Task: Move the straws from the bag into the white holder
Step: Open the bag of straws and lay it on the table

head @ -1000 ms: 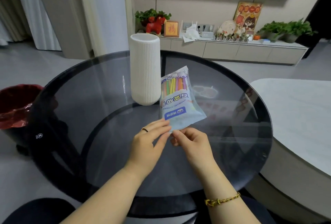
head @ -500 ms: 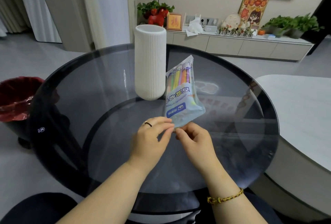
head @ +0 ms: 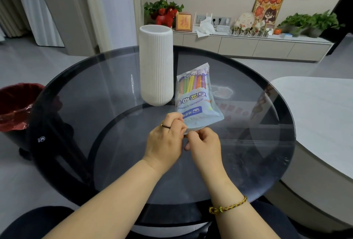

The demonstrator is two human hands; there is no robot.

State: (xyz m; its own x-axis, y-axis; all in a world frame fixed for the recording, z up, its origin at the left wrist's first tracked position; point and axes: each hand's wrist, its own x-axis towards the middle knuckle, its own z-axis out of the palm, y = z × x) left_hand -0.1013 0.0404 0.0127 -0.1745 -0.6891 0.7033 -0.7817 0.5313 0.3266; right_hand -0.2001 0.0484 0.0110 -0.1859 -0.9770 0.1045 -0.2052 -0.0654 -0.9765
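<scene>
While your left hand [head: 165,140] and right hand [head: 206,144] hovered together over the glass surface [head: 95,109], the fingers [head: 175,119] of both were curled, pinching the near edge of the straw bag [head: 198,112]. The bag stood tilted away from you, just right of the white holder [head: 156,67], the coloured straws [head: 193,83] all inside it. You looked to be at the opening step; next you needed to tear that edge apart, then lift the straws into the holder's open top.

worktop [head: 114,105]: round, dark smoked glass, black rim, lower ring of the frame showing through | on it: white ribbed holder [head: 156,67], upright, open top, standing on far half
</scene>
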